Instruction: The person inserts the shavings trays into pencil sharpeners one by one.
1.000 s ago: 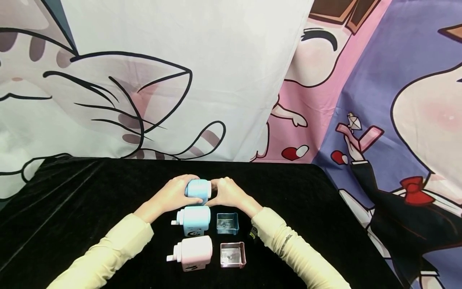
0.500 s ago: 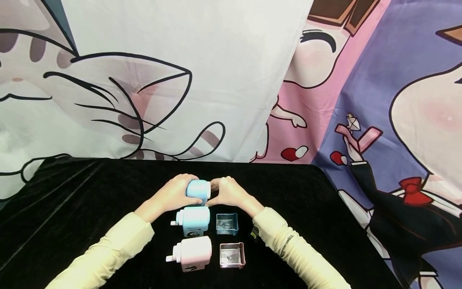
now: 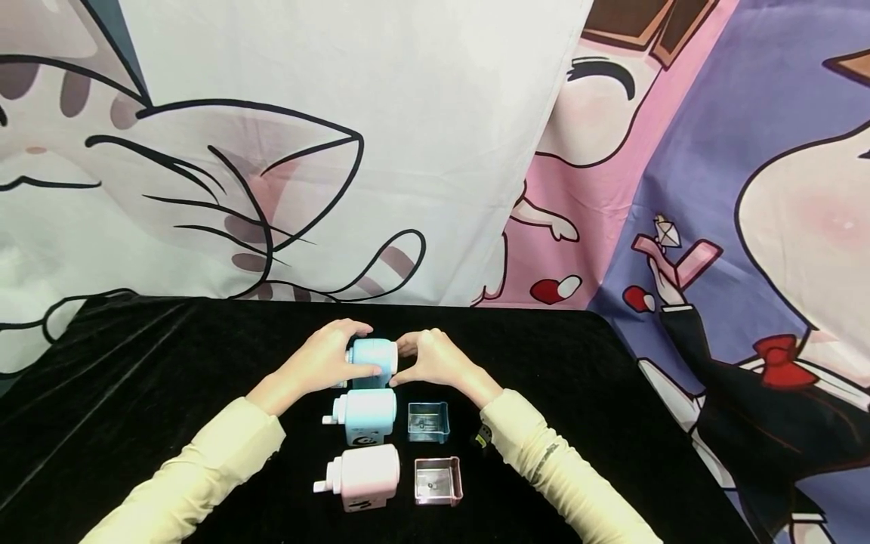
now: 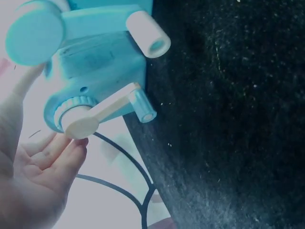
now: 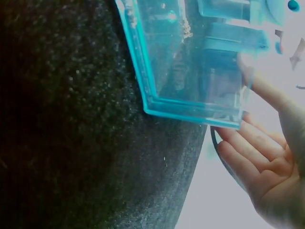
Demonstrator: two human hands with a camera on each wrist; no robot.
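At the far end of a row lies a light-blue hand-crank pencil sharpener (image 3: 374, 352). Around its left side my left hand (image 3: 318, 359) is spread, the thumb along the near face and the fingers beyond the far edge. In the left wrist view those fingers sit loosely behind its crank (image 4: 112, 101). My right hand (image 3: 438, 363) is at the sharpener's right end, thumb and fingers apart on either side; whether they press on it is hidden. A second blue sharpener (image 3: 371, 408) stands just nearer, its crank (image 4: 97, 20) large in the left wrist view.
Closest to me is a pink pencil sharpener (image 3: 370, 470). To the right stand a clear blue drawer (image 3: 428, 437) and a clear pink drawer (image 3: 438, 502). Black cloth (image 3: 204, 363) covers the table, and a printed cartoon curtain (image 3: 462, 151) hangs behind it.
My left hand has shifted slightly left and its fingers have loosened, uncovering the far sharpener's left end and crank. My right fingers have spread a little. The other sharpeners and drawers stay put.
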